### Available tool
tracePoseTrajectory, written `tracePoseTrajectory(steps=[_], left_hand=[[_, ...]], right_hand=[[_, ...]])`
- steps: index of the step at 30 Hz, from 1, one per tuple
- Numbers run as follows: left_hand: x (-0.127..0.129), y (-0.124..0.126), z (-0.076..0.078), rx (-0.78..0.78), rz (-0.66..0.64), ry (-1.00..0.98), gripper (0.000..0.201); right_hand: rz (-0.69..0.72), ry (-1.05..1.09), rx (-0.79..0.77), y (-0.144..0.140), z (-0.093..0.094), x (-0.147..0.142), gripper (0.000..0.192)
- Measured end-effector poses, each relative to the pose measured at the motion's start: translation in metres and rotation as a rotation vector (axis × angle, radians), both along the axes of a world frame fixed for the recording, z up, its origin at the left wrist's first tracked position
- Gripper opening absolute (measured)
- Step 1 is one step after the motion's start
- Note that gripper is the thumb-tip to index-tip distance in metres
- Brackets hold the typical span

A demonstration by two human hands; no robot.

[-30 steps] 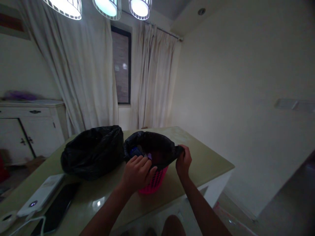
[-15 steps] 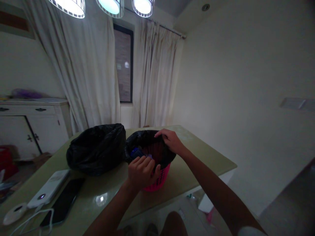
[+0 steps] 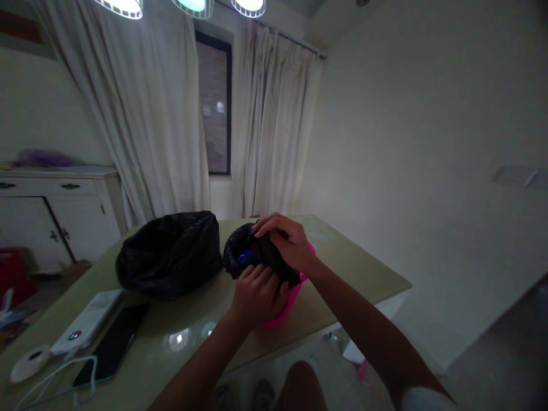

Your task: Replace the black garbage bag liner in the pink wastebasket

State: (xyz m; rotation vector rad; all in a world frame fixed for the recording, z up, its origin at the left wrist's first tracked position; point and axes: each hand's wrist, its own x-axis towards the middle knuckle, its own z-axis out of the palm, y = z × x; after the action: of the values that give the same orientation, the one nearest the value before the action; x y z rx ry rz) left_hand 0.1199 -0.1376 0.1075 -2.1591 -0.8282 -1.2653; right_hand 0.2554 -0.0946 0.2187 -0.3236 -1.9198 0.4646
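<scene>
Head view: black liner bag point(image 3: 240, 260) is gripped by both hands over a pink basket point(image 3: 291, 299). Right hand point(image 3: 285, 240) is closed on the bag's far rim, fabric bunched under its fingers point(image 3: 268, 224). Left hand point(image 3: 257, 294) is curled on the near rim — basket's pink wall is seen just below and to the right of its fingers. Something blue point(image 3: 244, 257) is seen inside the bag, between the two hands. Second black bag point(image 3: 171, 254) is lying left of the fingers, close by; phone point(image 3: 112, 345) and white power bank point(image 3: 88, 322) are well apart — near table point(image 3: 351, 268) edge.
</scene>
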Motion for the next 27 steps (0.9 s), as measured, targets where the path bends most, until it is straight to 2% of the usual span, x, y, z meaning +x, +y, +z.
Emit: tracePoseTrajectory(steps=[3, 5, 8, 12, 16, 19, 22, 24, 27], left_hand=[[-0.006, -0.006, -0.001, -0.002, -0.04, -0.069, 0.018], [-0.013, -0.011, -0.006, 0.031, -0.049, -0.12, 0.033], [-0.029, -0.012, -0.023, 0.167, 0.027, -0.198, 0.051], [-0.057, -0.003, -0.046, 0.414, 0.139, -0.273, 0.062], [-0.083, 0.0, -0.064, 0.393, 0.156, -0.22, 0.053], [-0.091, -0.005, -0.079, 0.31, 0.11, -0.358, 0.038], [-0.089, -0.008, -0.09, 0.139, 0.148, -0.767, 0.045], [-0.089, -0.006, -0.092, -0.078, 0.166, -0.955, 0.061], [-0.093, 0.003, -0.084, -0.53, 0.094, -1.036, 0.071]], right_hand=[[-0.02, 0.156, 0.04, -0.015, 0.005, 0.02, 0.023], [-0.111, 0.286, 0.052, -0.016, 0.002, 0.04, 0.023], [-0.327, 0.412, -0.002, -0.012, -0.012, 0.07, 0.013], [-0.541, 0.402, -0.155, -0.013, -0.035, 0.102, 0.026], [-0.658, 0.361, -0.205, -0.024, -0.052, 0.121, 0.025], [-0.644, 0.221, -0.32, -0.028, -0.058, 0.124, 0.038], [-0.608, 0.055, -0.454, -0.018, -0.056, 0.119, 0.058], [-0.58, -0.027, -0.512, -0.002, -0.047, 0.113, 0.069], [-0.573, -0.2, -0.54, 0.027, -0.027, 0.093, 0.074]])
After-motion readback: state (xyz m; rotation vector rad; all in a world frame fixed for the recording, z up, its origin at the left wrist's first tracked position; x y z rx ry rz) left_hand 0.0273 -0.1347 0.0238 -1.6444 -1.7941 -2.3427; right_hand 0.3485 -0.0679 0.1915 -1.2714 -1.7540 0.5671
